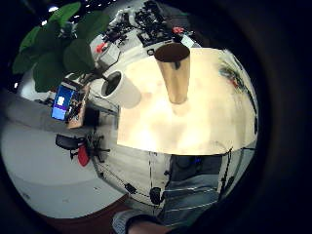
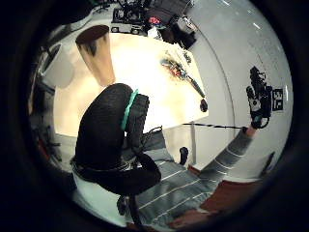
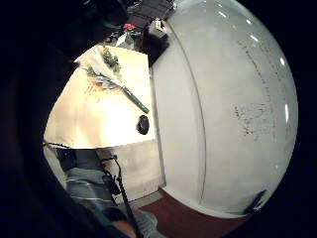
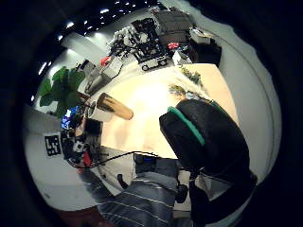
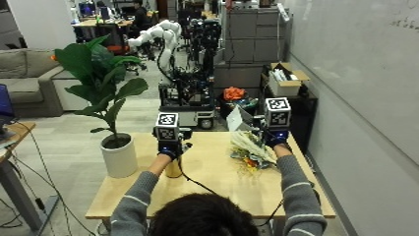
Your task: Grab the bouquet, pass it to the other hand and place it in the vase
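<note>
1. A pale wooden table (image 5: 216, 189) stands on a grey floor (image 5: 65, 147).
2. A white wall (image 5: 367, 83) runs along the right.
3. A grey sofa (image 5: 26, 78) sits at the left.
4. A leafy plant (image 5: 98, 73) grows in a white pot (image 5: 119, 156).

You have the vase (image 5: 173, 168) standing left of the bouquet (image 5: 251, 150) lying on the table (image 5: 216, 189), well apart.

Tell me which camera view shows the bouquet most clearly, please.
The right little finger side palm view: the whole bouquet lies unobstructed on the table. The outside view shows it partly behind the right hand; the left thumb side view shows it small.
</note>
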`<state>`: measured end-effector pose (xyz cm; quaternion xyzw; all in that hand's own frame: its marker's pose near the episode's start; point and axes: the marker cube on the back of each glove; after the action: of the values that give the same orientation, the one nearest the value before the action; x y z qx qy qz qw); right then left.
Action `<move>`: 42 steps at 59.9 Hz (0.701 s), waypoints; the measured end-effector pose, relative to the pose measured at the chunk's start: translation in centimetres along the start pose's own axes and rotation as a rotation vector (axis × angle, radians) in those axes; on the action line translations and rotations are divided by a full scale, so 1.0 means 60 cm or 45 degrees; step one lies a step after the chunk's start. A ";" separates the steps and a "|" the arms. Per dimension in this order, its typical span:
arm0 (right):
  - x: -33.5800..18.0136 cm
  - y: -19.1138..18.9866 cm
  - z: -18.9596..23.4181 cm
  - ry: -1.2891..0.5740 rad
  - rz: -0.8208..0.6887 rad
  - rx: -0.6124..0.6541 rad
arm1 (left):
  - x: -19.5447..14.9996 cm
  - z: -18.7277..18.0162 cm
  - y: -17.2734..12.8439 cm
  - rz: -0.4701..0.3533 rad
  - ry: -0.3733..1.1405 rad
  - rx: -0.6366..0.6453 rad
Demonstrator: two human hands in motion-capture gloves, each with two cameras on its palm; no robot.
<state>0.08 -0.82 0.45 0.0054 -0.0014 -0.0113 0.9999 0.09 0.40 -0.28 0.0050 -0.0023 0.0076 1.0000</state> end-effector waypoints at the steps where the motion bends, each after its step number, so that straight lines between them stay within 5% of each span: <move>1: 0.000 0.000 0.000 0.001 0.001 -0.004 | 0.000 0.000 0.001 0.000 -0.003 0.000; 42: 0.038 0.000 -0.021 0.026 0.067 -0.050 | 0.011 -0.037 -0.003 -0.042 -0.108 -0.048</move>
<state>2.35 -0.89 -0.79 -0.0141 0.0087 0.0149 0.9998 0.76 0.29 -2.51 -0.0133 -0.0448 -0.0091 0.9989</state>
